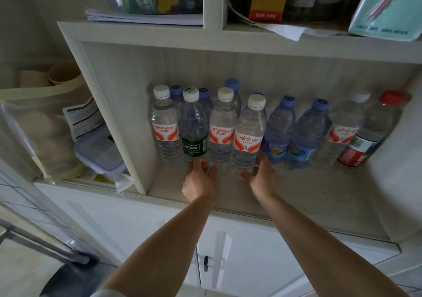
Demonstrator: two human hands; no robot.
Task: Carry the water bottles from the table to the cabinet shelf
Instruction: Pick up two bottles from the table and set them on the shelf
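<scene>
i had both arms reaching into the pale wood-grain cabinet shelf (296, 196), where the clear plastic water bottles stood in a row along the back, running from near the left wall to the right corner. my left hand (199, 180) sat at the foot of the clear bottle with the green label and green-and-white cap (193, 125), fingers loosely spread and just touching its base; i could not tell whether they pressed on it. my right hand (262, 178) was likewise open, fingers relaxed at the base of the clear white-capped bottle with the red-and-white label (249, 132), gripping nothing. two more white-capped bottles of that kind (222, 125) stood beside these, blue-capped bottles with blue labels (280, 132) further right, and a red-capped bottle (374, 132) nearest the right wall.

i judged each bottle full, so fairly heavy for its size. the thin ribbed walls looked likely to give under a hard squeeze, and the smooth plastic and glossy labels could slip. the surest hold seemed to be around the middle at the label band, or the stiffer neck under the cap. packed so tight, a nudged bottle could topple its neighbours.

a lidded plastic food box (100, 152) sat in the left compartment.
</scene>
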